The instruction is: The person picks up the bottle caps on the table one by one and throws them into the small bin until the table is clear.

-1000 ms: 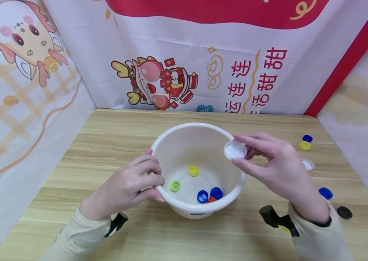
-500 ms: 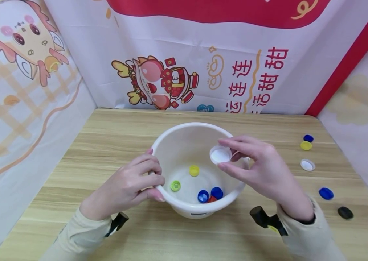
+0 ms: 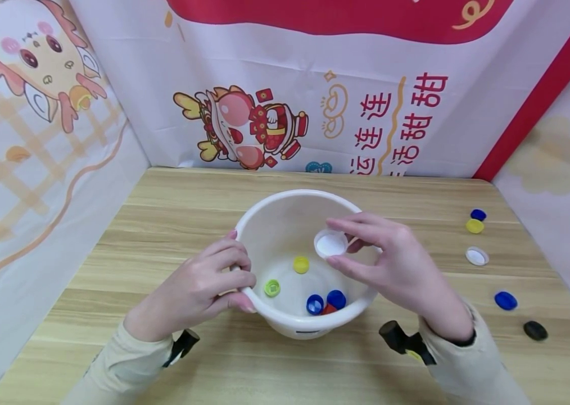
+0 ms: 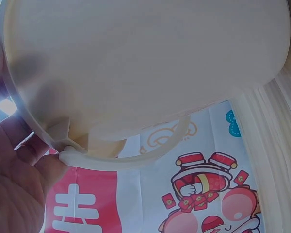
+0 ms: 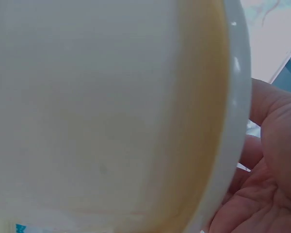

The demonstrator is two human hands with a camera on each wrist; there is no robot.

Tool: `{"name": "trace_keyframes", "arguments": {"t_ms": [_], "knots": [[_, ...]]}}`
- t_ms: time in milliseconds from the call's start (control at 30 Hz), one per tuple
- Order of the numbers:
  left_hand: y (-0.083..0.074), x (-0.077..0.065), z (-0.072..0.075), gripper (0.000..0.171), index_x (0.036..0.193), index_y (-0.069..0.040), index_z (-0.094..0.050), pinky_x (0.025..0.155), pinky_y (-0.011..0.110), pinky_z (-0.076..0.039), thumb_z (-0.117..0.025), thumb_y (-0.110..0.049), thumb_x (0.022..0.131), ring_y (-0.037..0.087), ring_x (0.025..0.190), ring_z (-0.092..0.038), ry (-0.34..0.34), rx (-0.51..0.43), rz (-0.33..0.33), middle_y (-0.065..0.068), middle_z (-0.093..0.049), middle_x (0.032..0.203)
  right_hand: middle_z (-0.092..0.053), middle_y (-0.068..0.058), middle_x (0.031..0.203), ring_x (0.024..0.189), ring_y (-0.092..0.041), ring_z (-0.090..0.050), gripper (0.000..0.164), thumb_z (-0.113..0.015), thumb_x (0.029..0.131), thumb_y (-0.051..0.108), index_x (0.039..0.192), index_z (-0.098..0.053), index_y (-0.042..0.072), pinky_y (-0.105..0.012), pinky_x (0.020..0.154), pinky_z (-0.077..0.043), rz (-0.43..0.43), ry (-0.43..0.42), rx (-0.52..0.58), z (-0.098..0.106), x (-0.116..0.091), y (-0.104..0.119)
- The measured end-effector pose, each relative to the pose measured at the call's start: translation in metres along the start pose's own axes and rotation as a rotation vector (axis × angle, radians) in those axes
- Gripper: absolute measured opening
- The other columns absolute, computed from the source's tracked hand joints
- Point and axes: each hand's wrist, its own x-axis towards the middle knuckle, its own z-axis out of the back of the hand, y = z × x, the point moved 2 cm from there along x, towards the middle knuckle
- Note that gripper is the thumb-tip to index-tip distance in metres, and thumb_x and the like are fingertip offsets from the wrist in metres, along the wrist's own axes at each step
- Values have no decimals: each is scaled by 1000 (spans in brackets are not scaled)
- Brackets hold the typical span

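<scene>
A white plastic bucket point(image 3: 270, 225) stands on the wooden table, tilted slightly towards me. My left hand point(image 3: 209, 278) grips its left rim; the left wrist view shows the bucket's outer wall point(image 4: 160, 58) and its handle point(image 4: 136, 162) beside that hand. Over the bucket's mouth, my right hand point(image 3: 388, 250) pinches a white bottle cap point(image 3: 330, 244) between thumb and fingers. On the bucket's floor lie a yellow cap point(image 3: 301, 264), a green cap point(image 3: 272, 288), two blue caps point(image 3: 315, 304) and a partly hidden red cap point(image 3: 329, 309). The rim hides the pinched cap in the right wrist view.
Along the table's right side lie a small blue cap point(image 3: 478, 215), a yellow cap point(image 3: 474, 226), a white cap point(image 3: 476, 256), a larger blue cap point(image 3: 505, 300) and a black cap point(image 3: 535, 330). Printed cloth walls point(image 3: 265, 56) enclose the table's back and sides.
My right hand has moved left with the white bottle cap, from the bucket's right rim to over its inside. The left hand and the bucket stay where they were.
</scene>
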Motion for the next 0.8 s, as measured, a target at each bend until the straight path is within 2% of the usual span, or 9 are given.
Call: {"name": "trace_keyframes", "arguments": {"t_ms": [533, 800], "knots": [[0, 0, 0, 42, 91, -12, -71, 110, 57, -39, -53, -49, 95, 20, 99, -55, -15, -10, -9, 2, -59, 97, -66, -2, 119, 86, -9, -65, 49, -86, 79, 11, 124, -69, 8, -24, 72, -60, 1, 28, -11, -5, 6, 2], [1, 0, 1, 41, 91, -12, -71, 110, 57, -39, -53, -49, 95, 20, 98, -55, -22, -17, -10, 1, -59, 97, -67, -2, 122, 97, -13, -66, 51, -87, 77, 12, 124, -68, 7, -28, 78, -60, 69, 20, -16, -7, 7, 1]]}}
